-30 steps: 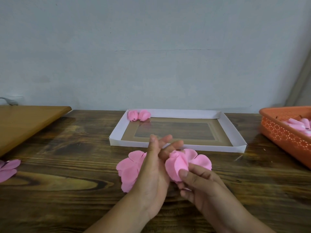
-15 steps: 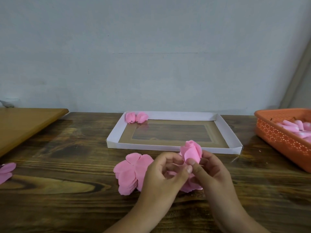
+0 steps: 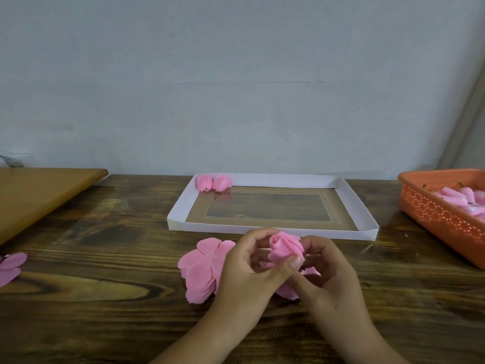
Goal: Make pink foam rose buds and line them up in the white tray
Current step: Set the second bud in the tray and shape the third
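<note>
Both hands meet just in front of the white tray [image 3: 181,206], at its near wall, w/ a half-rolled pink rose bud [image 3: 284,246] between them. Left hand [image 3: 244,274] has fingers curled round the bud's left side & thumb pressed on the bud's lower front. Right hand [image 3: 330,274] curls round the bud's right side and underside, fingers partly hidden behind the foam. The bud stands upright, spiral centre facing up, loose petals hanging below it between the palms.

Flat stack of pink foam petals [image 3: 202,269] lies on the wooden table [image 3: 105,258] just in front of the tray's near left corner, touching the left hand's back. Two finished buds [image 3: 214,183] sit side by side inside the tray's far left corner, against the far wall. Right of the tray, well apart: orange basket [image 3: 441,219] w/ more pink pieces in it. Far left of the tray, at frame edge: another pink petal piece [image 3: 10,266], plus a lighter wooden board [image 3: 39,195] behind it
</note>
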Tool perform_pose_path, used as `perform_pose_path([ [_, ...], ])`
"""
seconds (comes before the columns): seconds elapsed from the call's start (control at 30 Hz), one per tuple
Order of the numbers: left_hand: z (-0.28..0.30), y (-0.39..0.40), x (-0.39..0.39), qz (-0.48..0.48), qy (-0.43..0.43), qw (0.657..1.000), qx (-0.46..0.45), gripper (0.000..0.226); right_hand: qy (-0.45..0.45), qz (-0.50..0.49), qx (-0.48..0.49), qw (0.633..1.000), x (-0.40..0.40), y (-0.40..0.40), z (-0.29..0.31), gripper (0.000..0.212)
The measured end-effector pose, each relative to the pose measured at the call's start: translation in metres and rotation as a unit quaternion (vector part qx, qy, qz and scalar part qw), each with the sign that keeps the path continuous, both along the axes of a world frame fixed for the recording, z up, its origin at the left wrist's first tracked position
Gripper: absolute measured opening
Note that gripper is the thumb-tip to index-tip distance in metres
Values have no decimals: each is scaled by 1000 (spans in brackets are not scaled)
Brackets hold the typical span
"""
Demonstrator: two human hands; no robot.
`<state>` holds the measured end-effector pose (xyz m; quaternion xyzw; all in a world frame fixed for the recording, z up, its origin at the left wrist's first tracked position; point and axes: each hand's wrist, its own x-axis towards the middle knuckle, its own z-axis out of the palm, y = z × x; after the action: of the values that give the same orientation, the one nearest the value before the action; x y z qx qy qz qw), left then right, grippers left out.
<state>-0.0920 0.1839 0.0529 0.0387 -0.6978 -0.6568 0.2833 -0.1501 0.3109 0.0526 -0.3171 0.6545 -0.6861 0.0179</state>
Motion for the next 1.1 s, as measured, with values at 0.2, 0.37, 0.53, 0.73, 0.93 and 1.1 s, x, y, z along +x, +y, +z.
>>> perform_pose_path([
  [0.2, 1, -4, -1, -5, -9, 1000, 4, 34, -53, 64, -29, 996, -3, 3, 0, 30],
  [0.37, 5, -5, 0, -2, -3, 1000, -4, 36, -230, 157, -96, 956, -13, 4, 6, 17],
  [0.53, 7, -4, 1, -7, -1, 1000, -16, 38, -290, 197, -127, 928, -17, 5, 6, 21],
  [0.73, 8, -6, 1, -12, -4, 1000, 14, 44, -308, 223, -152, 912, -18, 6, 6, 30],
  [0.93, 6, -3, 2, -33, -4, 999, -3, 50, -310, 169, -141, 925, -20, 5, 3, 39],
  [1.1, 5, -3, 2, -23, -1, 1000, -7, 40, -292, 204, -146, 923, -16, 4, 6, 47],
])
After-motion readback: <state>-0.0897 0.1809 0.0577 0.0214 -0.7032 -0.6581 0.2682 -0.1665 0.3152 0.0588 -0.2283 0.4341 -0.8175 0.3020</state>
